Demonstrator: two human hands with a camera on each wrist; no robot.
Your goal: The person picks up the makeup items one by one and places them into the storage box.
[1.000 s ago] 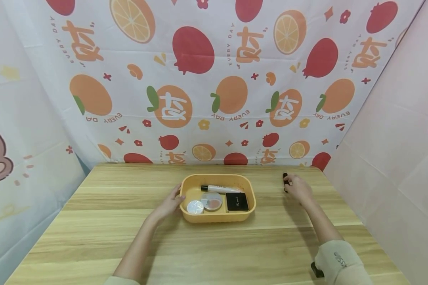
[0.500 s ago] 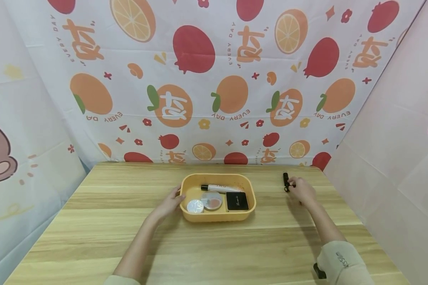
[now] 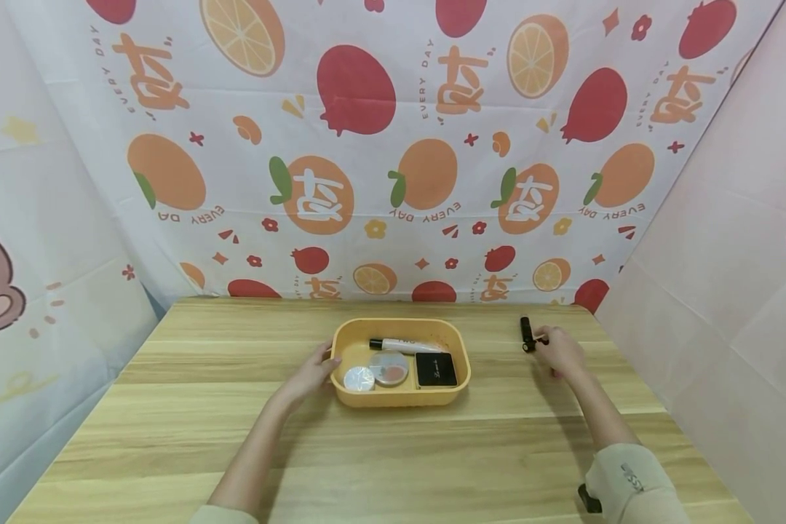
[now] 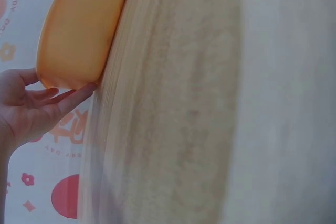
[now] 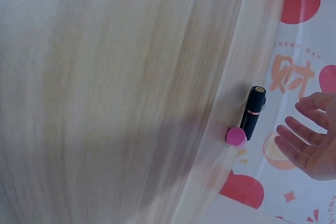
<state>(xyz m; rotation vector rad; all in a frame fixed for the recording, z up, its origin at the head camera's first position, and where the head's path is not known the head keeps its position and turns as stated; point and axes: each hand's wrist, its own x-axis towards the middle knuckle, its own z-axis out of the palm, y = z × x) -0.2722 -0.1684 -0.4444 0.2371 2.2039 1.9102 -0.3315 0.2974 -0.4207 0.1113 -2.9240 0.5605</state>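
At the left end of the yellow basket (image 3: 401,399), my left hand (image 3: 309,376) rests its thumb on the rim and its extended fingers against the outer wall, as the left wrist view also shows on the basket (image 4: 84,30) and hand (image 4: 34,106). On the table's right side, my right hand (image 3: 560,354) is beside a black tube (image 3: 526,332). In the right wrist view, that hand (image 5: 312,140) has loosely bent, spread fingers with nothing between them. Nearby are the black tube (image 5: 253,111) and a pink round end (image 5: 236,137); another dark item is partly hidden behind the tube.
Inside the basket are a white tube (image 3: 409,347), a round compact (image 3: 389,368), a small round container (image 3: 359,379) and a black square case (image 3: 435,370). A black object (image 3: 589,499) shows beside the right sleeve. A fruit-print curtain (image 3: 367,182) stands behind the table.
My right hand has drawn back slightly to the right from the black tube, leaving more of the dark items in view. My left hand stays at the basket.
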